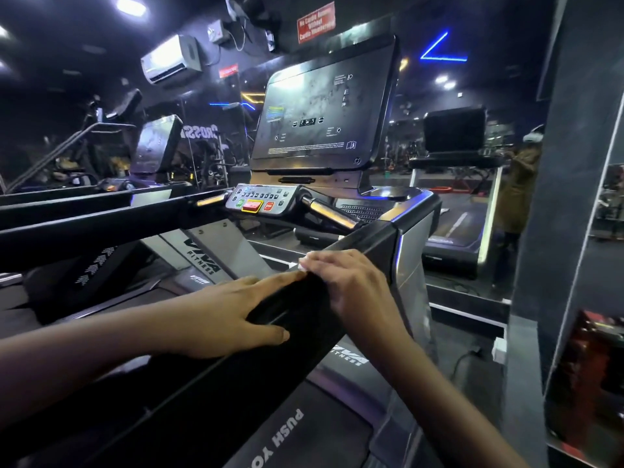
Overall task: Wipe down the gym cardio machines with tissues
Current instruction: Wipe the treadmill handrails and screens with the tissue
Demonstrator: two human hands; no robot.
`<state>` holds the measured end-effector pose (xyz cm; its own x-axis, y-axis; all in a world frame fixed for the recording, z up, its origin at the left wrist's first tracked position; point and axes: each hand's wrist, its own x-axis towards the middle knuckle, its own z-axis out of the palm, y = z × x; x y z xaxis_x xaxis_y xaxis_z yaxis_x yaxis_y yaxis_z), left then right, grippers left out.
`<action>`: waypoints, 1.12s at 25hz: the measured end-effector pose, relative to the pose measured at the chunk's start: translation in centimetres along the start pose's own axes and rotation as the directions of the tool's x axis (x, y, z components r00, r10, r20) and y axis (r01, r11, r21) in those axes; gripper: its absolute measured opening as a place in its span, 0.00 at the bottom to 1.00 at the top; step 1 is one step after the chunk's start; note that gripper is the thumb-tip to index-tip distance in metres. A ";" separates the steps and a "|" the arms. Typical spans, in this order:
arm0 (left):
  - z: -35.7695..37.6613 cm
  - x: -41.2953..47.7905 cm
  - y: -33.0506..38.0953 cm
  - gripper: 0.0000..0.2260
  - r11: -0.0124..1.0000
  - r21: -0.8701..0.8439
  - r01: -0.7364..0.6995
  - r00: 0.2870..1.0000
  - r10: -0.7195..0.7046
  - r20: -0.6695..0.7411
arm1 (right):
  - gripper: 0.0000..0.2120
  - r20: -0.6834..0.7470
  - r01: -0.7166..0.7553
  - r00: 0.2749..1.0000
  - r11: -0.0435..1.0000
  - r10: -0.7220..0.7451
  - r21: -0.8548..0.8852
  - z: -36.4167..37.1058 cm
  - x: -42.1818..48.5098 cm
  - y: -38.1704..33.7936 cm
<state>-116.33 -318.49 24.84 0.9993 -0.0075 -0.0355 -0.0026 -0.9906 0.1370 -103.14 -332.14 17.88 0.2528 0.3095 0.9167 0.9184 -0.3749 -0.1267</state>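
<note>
Head view: right hand (347, 285) presses a small tissue (305, 262) under near-straight fingers on the treadmill's black handrail (366, 239); left hand (229, 315) lies flat and released just beside it. Risk: the scrap may bunch or slip out, so bare fingers smear the rail. Rail smooth and glossy; gym dim, console screen (324, 113) smudged.

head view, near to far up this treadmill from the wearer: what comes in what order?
left hand and right hand on the black handrail (about level, so unordered) → tissue at the right fingertips → button panel → console screen → red wall sign
</note>
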 end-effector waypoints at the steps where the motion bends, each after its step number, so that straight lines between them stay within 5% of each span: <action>1: 0.1 0.2 0.0 0.34 1.000 -0.002 0.001 1.000 -0.001 0.001 | 0.14 0.005 0.031 1.000 0.999 -0.031 -0.012 0.3 -0.1 0.0; 9: 0.3 0.0 -0.2 0.33 0.998 -0.065 0.008 1.000 -0.008 0.007 | 0.12 -0.002 -0.217 0.976 0.966 0.219 -0.137 1.6 2.4 11.3; 13: 0.4 -0.1 -0.3 0.33 0.996 -0.087 0.008 1.000 -0.008 0.008 | 0.10 -0.145 -0.462 0.871 0.883 0.469 0.085 0.9 1.0 11.3; 19: 0.5 0.0 -0.4 0.34 0.996 -0.090 0.021 1.000 -0.020 0.002 | 0.14 -0.333 -0.292 0.841 0.876 0.426 0.385 3.1 -7.0 -2.9; 25: 0.5 0.1 -0.6 0.33 0.996 -0.086 0.028 1.000 -0.027 0.010 | 0.15 -0.373 -0.543 0.690 0.784 0.620 0.300 5.5 -7.0 5.9; 28: 0.4 0.1 -0.4 0.32 0.996 -0.081 0.032 0.999 -0.032 0.011 | 0.16 -0.364 -0.571 0.681 0.772 0.635 0.279 4.8 -7.5 6.0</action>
<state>-116.29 -318.18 24.41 0.9985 0.0223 -0.0507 0.0327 -0.9760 0.2154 -98.10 -332.49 8.46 0.6449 -0.3456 0.6816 0.6493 -0.2227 -0.7272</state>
